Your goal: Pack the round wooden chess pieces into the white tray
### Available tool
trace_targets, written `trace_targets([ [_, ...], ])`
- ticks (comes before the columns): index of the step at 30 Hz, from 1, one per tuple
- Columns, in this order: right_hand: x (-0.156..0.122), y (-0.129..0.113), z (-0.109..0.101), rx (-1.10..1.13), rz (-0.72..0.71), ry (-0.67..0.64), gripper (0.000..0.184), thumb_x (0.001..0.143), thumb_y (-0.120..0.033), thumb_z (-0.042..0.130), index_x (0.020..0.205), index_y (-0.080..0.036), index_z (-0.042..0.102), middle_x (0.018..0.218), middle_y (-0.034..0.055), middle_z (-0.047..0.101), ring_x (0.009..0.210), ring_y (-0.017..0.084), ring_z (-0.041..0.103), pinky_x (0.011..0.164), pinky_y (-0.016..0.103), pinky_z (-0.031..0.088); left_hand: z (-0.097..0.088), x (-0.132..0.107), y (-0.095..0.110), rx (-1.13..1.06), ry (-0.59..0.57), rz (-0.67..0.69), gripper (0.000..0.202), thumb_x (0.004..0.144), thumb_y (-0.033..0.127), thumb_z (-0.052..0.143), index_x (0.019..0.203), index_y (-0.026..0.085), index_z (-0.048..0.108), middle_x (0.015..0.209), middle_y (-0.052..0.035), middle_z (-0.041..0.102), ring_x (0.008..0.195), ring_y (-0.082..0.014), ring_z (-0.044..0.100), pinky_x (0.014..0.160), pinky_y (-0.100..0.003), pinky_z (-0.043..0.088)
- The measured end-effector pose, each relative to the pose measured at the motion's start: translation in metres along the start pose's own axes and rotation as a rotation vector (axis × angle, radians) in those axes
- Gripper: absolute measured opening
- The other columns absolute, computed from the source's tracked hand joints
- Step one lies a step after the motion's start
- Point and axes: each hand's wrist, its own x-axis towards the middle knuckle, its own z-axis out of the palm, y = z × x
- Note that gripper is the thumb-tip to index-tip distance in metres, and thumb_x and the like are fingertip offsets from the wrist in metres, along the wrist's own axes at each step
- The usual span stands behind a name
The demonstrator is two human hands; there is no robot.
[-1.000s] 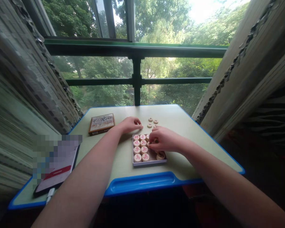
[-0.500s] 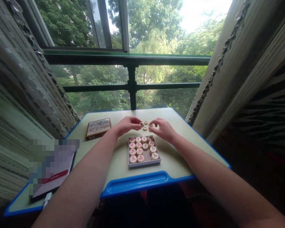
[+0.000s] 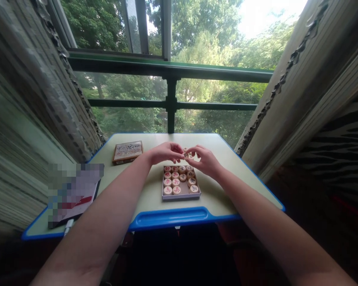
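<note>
My left hand (image 3: 168, 152) and my right hand (image 3: 205, 161) meet above the far side of the open box. A round Chinese chess piece (image 3: 185, 155) with a dark character shows between their fingertips. Both hands are closed in a pinch around it. Behind the right fingers, other loose pieces are partly hidden. Just nearer to me sits the shallow box (image 3: 181, 196), holding several pieces in rows, red characters at left and dark ones at right. A gap shows in its lower middle.
The printed box lid (image 3: 127, 152) lies at the left rear of the blue-edged table (image 3: 223, 145). A tablet-like device (image 3: 77, 200), partly blurred, and a white cable plug (image 3: 68, 226) are at left. A blue groove (image 3: 171, 216) runs along the front edge; curtains hang at both sides.
My hands have come together, with my left hand moving right toward the right one. A piece now sits between both sets of fingertips. The view has shifted slightly.
</note>
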Motion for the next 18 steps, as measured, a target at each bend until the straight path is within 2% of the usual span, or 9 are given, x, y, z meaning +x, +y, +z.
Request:
trace_targets([
  [3,-0.001,-0.003,-0.004,0.02,0.008,-0.022,0.02,0.076,-0.029,0.062,0.09,-0.016,0.065,0.079,0.0035,0.059,0.067,0.012,0.048,0.063,0.024,0.039,-0.001,-0.001,0.001,0.028,-0.057,0.018,0.037,0.056,0.032,0.08,0.081,0.012,0.062,0.071,-0.0031,0.062,0.059,-0.0093,0.054,0.055,-0.025,0.042],
  [6,-0.002,-0.006,-0.01,0.06,0.025,-0.115,0.021,0.075,-0.03,0.062,0.088,-0.015,0.066,0.074,0.0011,0.056,0.064,0.011,0.046,0.06,0.023,0.037,-0.001,-0.001,0.002,0.077,-0.066,0.008,0.034,0.06,0.037,0.076,0.081,0.012,0.064,0.069,-0.0018,0.059,0.057,-0.0077,0.048,0.052,-0.024,0.037],
  [10,-0.004,-0.011,-0.014,0.068,0.035,-0.359,0.021,0.071,-0.03,0.065,0.086,-0.015,0.067,0.071,-0.0008,0.055,0.064,0.011,0.046,0.06,0.022,0.035,-0.002,0.0,0.001,0.205,0.104,-0.001,0.03,0.062,0.039,0.072,0.076,0.013,0.065,0.065,0.0006,0.056,0.057,-0.0076,0.045,0.053,-0.022,0.034],
  [12,-0.006,-0.014,-0.014,0.048,0.038,-0.435,0.02,0.07,-0.029,0.066,0.085,-0.015,0.067,0.071,-0.0006,0.057,0.066,0.011,0.048,0.06,0.023,0.035,-0.002,0.001,0.0,0.242,0.152,-0.006,0.029,0.062,0.038,0.072,0.075,0.014,0.065,0.065,0.0007,0.057,0.059,-0.008,0.046,0.053,-0.022,0.034],
  [18,-0.006,-0.02,-0.009,-0.009,0.048,-0.425,0.02,0.07,-0.029,0.066,0.084,-0.015,0.068,0.072,0.0003,0.06,0.068,0.013,0.05,0.062,0.023,0.035,0.0,0.0,0.0,0.239,0.156,0.009,0.03,0.061,0.04,0.072,0.074,0.014,0.065,0.065,0.0008,0.057,0.059,-0.0082,0.046,0.055,-0.023,0.034],
])
